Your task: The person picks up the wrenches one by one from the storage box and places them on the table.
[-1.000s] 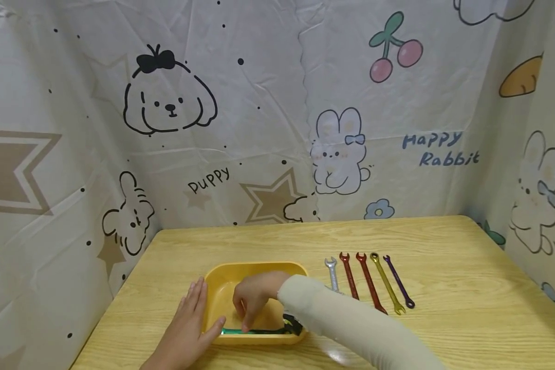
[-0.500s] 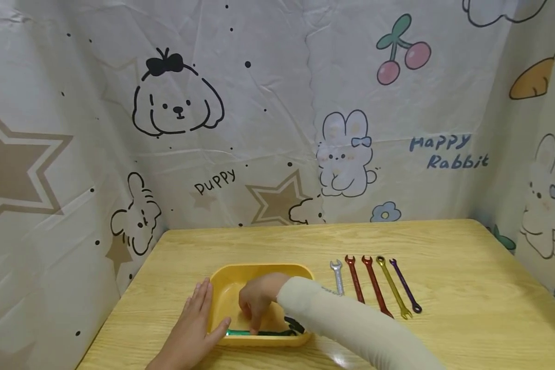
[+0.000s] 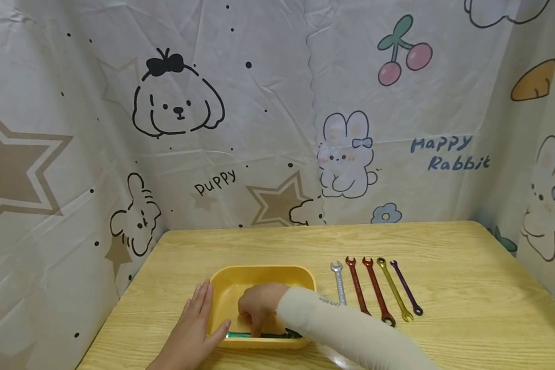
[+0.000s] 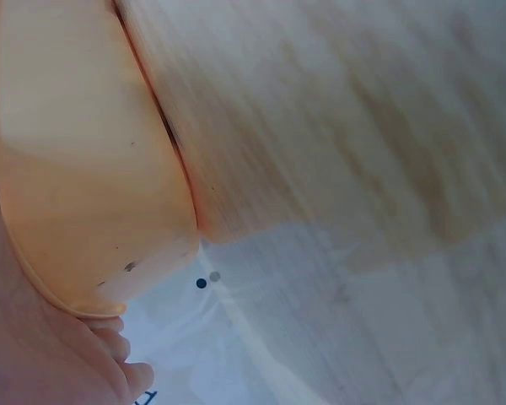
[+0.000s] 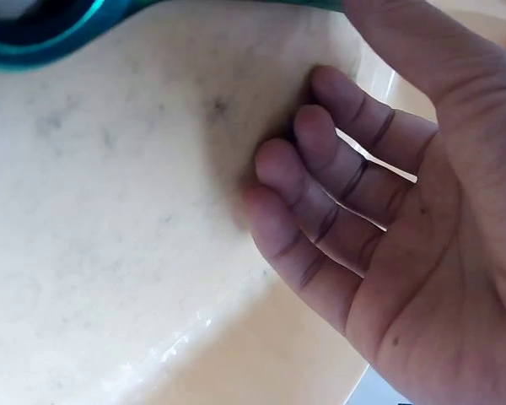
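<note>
My right hand (image 3: 259, 306) reaches down into a yellow plastic tray (image 3: 263, 268). Along the tray's front wall lies a green wrench (image 3: 240, 335), its right end dark and partly covered by my sleeve. In the right wrist view the wrench's teal ring end (image 5: 55, 42) shows at the top left. There, the thumb of my right hand (image 5: 405, 219) comes up to the shaft, while the other fingers bend loosely with their tips at the tray floor. My left hand (image 3: 189, 324) rests against the tray's left side, fingers straight, thumb over the front corner.
Right of the tray, a silver wrench (image 3: 337, 282), two red wrenches (image 3: 357, 285), a gold wrench (image 3: 394, 289) and a purple wrench (image 3: 407, 288) lie in a row. Another silver object (image 3: 339, 358) is partly hidden below my right sleeve. A printed curtain (image 3: 268, 128) surrounds the table.
The dark right end of the green wrench has sunk lower in the tray. My right arm has dipped slightly. Both hands keep their places at the tray; the whole view has shifted a little.
</note>
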Demonstrator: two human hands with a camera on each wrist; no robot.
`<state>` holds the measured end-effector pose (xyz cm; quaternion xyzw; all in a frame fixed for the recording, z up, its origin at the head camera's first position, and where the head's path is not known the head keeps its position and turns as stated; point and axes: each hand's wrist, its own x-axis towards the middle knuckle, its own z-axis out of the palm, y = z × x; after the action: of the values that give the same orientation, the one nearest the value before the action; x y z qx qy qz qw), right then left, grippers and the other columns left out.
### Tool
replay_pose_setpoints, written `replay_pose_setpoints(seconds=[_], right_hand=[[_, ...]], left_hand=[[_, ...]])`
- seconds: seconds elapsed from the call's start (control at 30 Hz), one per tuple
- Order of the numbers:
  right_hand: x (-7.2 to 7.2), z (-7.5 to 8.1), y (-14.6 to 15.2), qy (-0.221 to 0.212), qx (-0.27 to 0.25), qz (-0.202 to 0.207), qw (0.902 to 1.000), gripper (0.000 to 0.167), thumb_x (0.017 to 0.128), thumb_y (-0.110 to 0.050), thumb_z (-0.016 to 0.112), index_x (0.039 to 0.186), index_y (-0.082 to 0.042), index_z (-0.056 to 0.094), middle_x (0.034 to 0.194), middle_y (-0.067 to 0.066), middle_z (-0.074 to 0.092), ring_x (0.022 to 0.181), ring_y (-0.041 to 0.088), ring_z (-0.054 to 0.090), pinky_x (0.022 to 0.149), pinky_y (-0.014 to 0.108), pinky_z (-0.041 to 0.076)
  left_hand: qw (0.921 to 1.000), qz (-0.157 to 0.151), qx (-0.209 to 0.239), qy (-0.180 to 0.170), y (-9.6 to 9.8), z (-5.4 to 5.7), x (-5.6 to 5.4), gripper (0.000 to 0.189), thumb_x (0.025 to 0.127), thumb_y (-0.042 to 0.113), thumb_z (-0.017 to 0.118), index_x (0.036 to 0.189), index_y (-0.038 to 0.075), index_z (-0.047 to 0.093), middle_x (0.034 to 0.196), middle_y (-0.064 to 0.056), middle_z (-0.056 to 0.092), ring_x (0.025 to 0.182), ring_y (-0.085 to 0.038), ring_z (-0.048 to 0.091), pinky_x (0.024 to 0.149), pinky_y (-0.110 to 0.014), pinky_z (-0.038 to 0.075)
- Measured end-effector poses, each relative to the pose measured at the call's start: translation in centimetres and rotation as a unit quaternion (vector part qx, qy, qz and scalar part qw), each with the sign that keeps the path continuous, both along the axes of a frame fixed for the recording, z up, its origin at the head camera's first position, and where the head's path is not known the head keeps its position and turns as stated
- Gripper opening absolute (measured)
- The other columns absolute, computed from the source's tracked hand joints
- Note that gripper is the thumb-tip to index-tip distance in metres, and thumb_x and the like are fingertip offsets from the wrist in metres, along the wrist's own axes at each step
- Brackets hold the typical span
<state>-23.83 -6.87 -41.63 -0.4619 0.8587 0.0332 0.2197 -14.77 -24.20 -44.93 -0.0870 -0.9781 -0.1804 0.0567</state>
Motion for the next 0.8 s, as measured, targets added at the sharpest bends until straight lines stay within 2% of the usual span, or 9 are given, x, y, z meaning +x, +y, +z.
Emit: replay_pose_setpoints(seconds=[0.1, 0.23, 0.33, 0.5, 0.73, 0.8], right_hand=[[0.0, 0.0, 0.1, -0.004, -0.004, -0.009, 0.9999, 0.024, 0.072, -0.031, 0.085, 0.072, -0.018, 0.064, 0.069, -0.012, 0.057, 0.064, 0.004, 0.049, 0.058, 0.017, 0.043], [-0.4, -0.1, 0.5, -0.048, -0.036, -0.045, 0.9972, 0.022, 0.074, -0.026, 0.084, 0.074, -0.016, 0.064, 0.070, -0.011, 0.057, 0.063, 0.004, 0.049, 0.057, 0.018, 0.044], [-0.9, -0.4, 0.8, -0.074, -0.064, -0.053, 0.9939, 0.023, 0.076, -0.022, 0.083, 0.069, -0.015, 0.061, 0.064, -0.011, 0.053, 0.057, 0.004, 0.043, 0.051, 0.017, 0.039], [-1.6, -1.0, 1.1, -0.075, -0.083, -0.047, 0.9925, 0.032, 0.078, -0.018, 0.081, 0.059, -0.015, 0.054, 0.053, -0.010, 0.041, 0.049, 0.004, 0.034, 0.045, 0.017, 0.028], [-1.9, -1.5, 1.1, -0.045, -0.085, -0.057, 0.9938, 0.027, 0.078, -0.020, 0.080, 0.061, -0.017, 0.059, 0.056, -0.012, 0.050, 0.051, 0.002, 0.042, 0.046, 0.014, 0.035], [-2.0, -1.5, 1.1, -0.038, -0.087, -0.055, 0.9940, 0.029, 0.078, -0.020, 0.080, 0.059, -0.017, 0.058, 0.054, -0.012, 0.048, 0.050, 0.001, 0.041, 0.045, 0.014, 0.033]], left_hand=[[1.0000, 0.002, 0.002, -0.007, 0.1, 0.1, 0.0, 0.089, 0.094, 0.054, 0.051, 0.151, -0.005, 0.017, 0.159, -0.019, 0.012, 0.145, -0.039, 0.013, 0.112, -0.061, 0.018], [0.9999, 0.007, 0.003, -0.015, 0.2, 0.2, 0.0, 0.089, 0.094, 0.055, 0.050, 0.151, -0.004, 0.016, 0.159, -0.018, 0.011, 0.145, -0.038, 0.012, 0.112, -0.060, 0.017], [0.9998, 0.009, 0.003, -0.018, 0.2, 0.3, 0.0, 0.090, 0.093, 0.057, 0.049, 0.151, -0.004, 0.015, 0.159, -0.018, 0.011, 0.145, -0.038, 0.012, 0.112, -0.060, 0.017], [0.9998, 0.008, 0.002, -0.019, 0.2, 0.2, 0.0, 0.091, 0.093, 0.058, 0.049, 0.151, -0.003, 0.015, 0.159, -0.018, 0.010, 0.145, -0.038, 0.012, 0.112, -0.061, 0.017], [0.9999, 0.004, 0.002, -0.014, 0.1, 0.2, 0.0, 0.089, 0.094, 0.056, 0.049, 0.151, -0.003, 0.015, 0.159, -0.018, 0.011, 0.145, -0.037, 0.012, 0.112, -0.061, 0.018], [0.9999, 0.004, 0.001, -0.011, 0.1, 0.1, 0.0, 0.089, 0.094, 0.056, 0.049, 0.151, -0.003, 0.016, 0.159, -0.018, 0.011, 0.145, -0.038, 0.013, 0.112, -0.061, 0.018]])
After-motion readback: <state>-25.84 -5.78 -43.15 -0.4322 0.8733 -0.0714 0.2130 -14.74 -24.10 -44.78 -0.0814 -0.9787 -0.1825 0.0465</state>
